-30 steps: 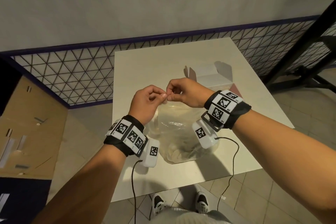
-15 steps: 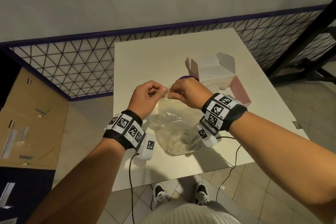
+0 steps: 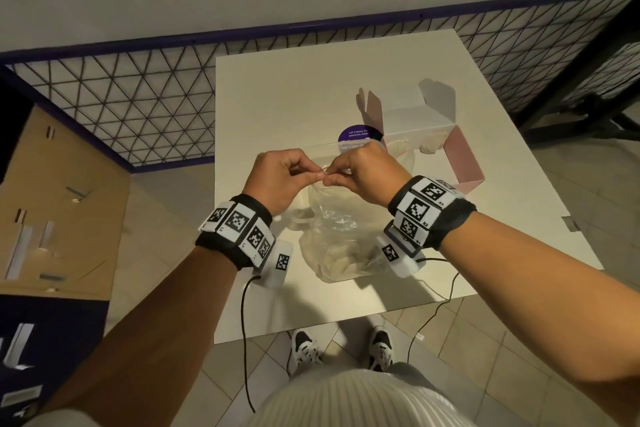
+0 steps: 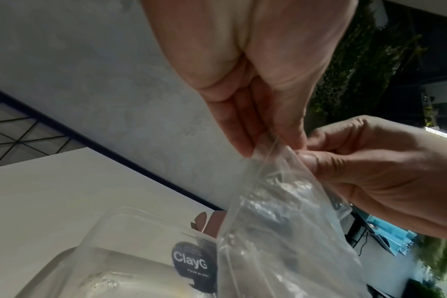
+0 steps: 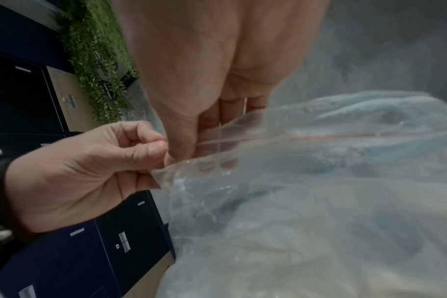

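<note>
A clear plastic zip bag (image 3: 341, 239) with pale, cream-coloured contents at its bottom stands on the white table (image 3: 277, 107). Both hands meet at its top edge. My left hand (image 3: 280, 180) pinches the bag's top corner between thumb and fingers (image 4: 242, 131). My right hand (image 3: 363, 172) pinches the same edge right beside it, thumb (image 5: 179, 141) on the seal strip. In the wrist views the bag (image 4: 281, 231) hangs below the fingertips, and its film (image 5: 306, 191) fills the lower right.
An open pink and white cardboard box (image 3: 426, 128) lies behind the bag, with a round purple label (image 3: 358, 135) beside it. A clear plastic container (image 4: 110, 252) sits by the bag. A wire mesh fence (image 3: 138, 107) borders the table's far side. Cardboard (image 3: 52, 211) lies at left.
Both hands have stayed pinched together at the bag's top edge and have lowered slightly toward the table; the view has tilted so the box and purple label show more.
</note>
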The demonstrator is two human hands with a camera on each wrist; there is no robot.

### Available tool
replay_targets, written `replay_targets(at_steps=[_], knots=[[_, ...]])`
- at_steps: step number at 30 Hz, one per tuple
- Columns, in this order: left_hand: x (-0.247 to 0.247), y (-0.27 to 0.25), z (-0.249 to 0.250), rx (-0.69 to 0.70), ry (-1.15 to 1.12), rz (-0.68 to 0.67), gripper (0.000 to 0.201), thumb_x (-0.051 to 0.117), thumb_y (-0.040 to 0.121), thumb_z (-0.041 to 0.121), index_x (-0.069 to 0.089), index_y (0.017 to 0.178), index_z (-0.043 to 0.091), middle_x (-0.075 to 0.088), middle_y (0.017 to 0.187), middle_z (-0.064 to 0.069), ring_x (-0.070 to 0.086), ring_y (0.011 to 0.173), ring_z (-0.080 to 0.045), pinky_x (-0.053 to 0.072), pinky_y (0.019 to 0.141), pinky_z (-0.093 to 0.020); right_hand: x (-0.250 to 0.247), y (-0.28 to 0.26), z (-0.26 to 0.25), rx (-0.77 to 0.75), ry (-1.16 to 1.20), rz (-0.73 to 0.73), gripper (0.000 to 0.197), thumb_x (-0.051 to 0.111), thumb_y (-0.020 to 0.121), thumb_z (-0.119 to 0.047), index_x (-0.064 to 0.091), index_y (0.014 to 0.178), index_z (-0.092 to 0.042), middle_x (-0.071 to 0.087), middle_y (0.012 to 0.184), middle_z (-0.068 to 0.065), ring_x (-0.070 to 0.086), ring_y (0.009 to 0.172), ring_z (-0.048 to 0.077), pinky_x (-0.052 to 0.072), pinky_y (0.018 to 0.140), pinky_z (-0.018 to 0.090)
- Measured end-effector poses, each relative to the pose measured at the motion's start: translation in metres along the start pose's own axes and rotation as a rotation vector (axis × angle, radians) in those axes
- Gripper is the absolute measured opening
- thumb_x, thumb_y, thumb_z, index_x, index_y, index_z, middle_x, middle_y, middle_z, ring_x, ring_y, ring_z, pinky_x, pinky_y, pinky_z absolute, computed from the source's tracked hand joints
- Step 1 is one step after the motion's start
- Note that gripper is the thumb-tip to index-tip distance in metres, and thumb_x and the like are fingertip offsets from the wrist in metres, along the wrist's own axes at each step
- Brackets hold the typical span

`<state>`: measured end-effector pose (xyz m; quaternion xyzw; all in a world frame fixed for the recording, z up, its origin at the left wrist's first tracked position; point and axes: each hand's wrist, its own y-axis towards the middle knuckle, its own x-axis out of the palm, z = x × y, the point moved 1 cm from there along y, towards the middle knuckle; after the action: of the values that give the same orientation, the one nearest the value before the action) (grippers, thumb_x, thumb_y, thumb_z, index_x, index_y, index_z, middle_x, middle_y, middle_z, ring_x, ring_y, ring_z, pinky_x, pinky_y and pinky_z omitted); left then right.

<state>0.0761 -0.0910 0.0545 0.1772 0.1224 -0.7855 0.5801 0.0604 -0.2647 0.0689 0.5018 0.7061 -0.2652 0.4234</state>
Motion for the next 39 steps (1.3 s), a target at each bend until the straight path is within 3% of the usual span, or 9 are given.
replay_targets(at_steps=[3, 11, 16, 22, 26, 31, 33, 36, 39], knots=[[-0.001, -0.004, 0.0, 0.005, 0.005, 0.009, 0.026, 0.079, 0.074, 0.006, 0.067, 0.067, 0.028, 0.072, 0.076, 0.005, 0.071, 0.077, -0.019, 0.056, 0.079, -0.028, 0.002, -0.005, 0.008, 0.054, -0.079, -0.013, 0.031, 0.064, 0.082, -0.045, 0.076, 0.091, -0.018, 0.074, 0.086, 0.006, 0.064, 0.088, 0.026, 0.045, 0.089, 0.037], [-0.02, -0.001, -0.003, 0.02, 0.003, 0.062, 0.029, 0.08, 0.073, 0.008, 0.067, 0.065, 0.032, 0.071, 0.067, 0.017, 0.069, 0.071, -0.006, 0.055, 0.075, -0.02, -0.007, -0.017, 0.03, 0.102, -0.2, 0.044, 0.034, 0.061, 0.082, -0.047, 0.076, 0.087, -0.017, 0.074, 0.082, 0.007, 0.063, 0.077, 0.029, 0.038, 0.09, 0.041], [-0.032, 0.0, -0.008, -0.002, -0.003, 0.074, 0.027, 0.08, 0.073, 0.006, 0.066, 0.065, 0.028, 0.07, 0.064, 0.022, 0.065, 0.065, 0.004, 0.052, 0.07, -0.012, -0.02, -0.037, 0.064, 0.182, -0.213, 0.05, 0.064, 0.038, 0.075, -0.069, 0.076, 0.085, -0.018, 0.075, 0.079, 0.006, 0.066, 0.069, 0.028, 0.042, 0.089, 0.043], [-0.038, -0.003, -0.017, -0.051, -0.051, 0.103, 0.022, 0.079, 0.073, 0.004, 0.067, 0.066, 0.021, 0.071, 0.064, 0.018, 0.067, 0.064, 0.002, 0.052, 0.069, -0.013, -0.039, -0.071, 0.1, 0.234, -0.284, 0.152, 0.015, 0.069, 0.083, -0.032, 0.076, 0.09, -0.021, 0.076, 0.078, 0.004, 0.071, 0.082, 0.031, 0.051, 0.079, 0.043], [-0.027, -0.001, -0.015, -0.024, -0.052, 0.097, 0.021, 0.078, 0.075, 0.007, 0.065, 0.068, 0.022, 0.07, 0.065, 0.013, 0.065, 0.067, -0.004, 0.054, 0.072, -0.02, -0.042, -0.079, 0.09, 0.296, -0.162, 0.14, 0.022, 0.065, 0.085, -0.035, 0.075, 0.091, -0.015, 0.075, 0.09, 0.002, 0.068, 0.073, 0.024, 0.05, 0.084, 0.036], [-0.021, -0.006, -0.01, -0.031, -0.01, -0.055, 0.019, 0.073, 0.082, 0.033, 0.064, 0.068, 0.025, 0.069, 0.074, -0.008, 0.065, 0.072, -0.03, 0.055, 0.078, -0.045, -0.039, -0.086, 0.074, 0.432, -0.015, 0.266, 0.046, 0.055, 0.088, -0.048, 0.075, 0.083, -0.007, 0.075, 0.086, 0.008, 0.067, 0.082, 0.025, 0.048, 0.077, 0.029], [-0.019, -0.008, -0.01, -0.037, 0.042, -0.122, 0.018, 0.077, 0.079, 0.025, 0.061, 0.072, 0.024, 0.068, 0.083, -0.008, 0.057, 0.066, -0.021, 0.053, 0.072, -0.041, -0.036, -0.085, 0.07, 0.439, -0.012, 0.288, 0.036, 0.061, 0.088, -0.04, 0.075, 0.082, -0.007, 0.075, 0.082, 0.007, 0.067, 0.078, 0.022, 0.046, 0.074, 0.025], [-0.018, -0.013, -0.01, 0.008, 0.105, -0.268, 0.04, 0.079, 0.074, 0.007, 0.053, 0.072, 0.037, 0.063, 0.105, 0.002, 0.05, 0.062, -0.003, 0.048, 0.071, -0.028, -0.034, -0.086, 0.067, 0.438, 0.026, 0.251, 0.018, 0.064, 0.086, -0.024, 0.074, 0.094, -0.01, 0.075, 0.089, 0.004, 0.059, 0.069, 0.009, 0.038, 0.072, 0.016], [-0.015, -0.016, -0.01, 0.113, 0.217, -0.39, 0.049, 0.071, 0.079, -0.001, 0.048, 0.067, 0.04, 0.048, 0.121, 0.011, 0.054, 0.068, -0.004, 0.047, 0.076, -0.021, -0.029, -0.09, 0.067, 0.447, 0.014, 0.173, 0.024, 0.061, 0.086, -0.016, 0.069, 0.109, -0.013, 0.069, 0.083, 0.003, 0.054, 0.072, 0.009, 0.035, 0.072, 0.015]])
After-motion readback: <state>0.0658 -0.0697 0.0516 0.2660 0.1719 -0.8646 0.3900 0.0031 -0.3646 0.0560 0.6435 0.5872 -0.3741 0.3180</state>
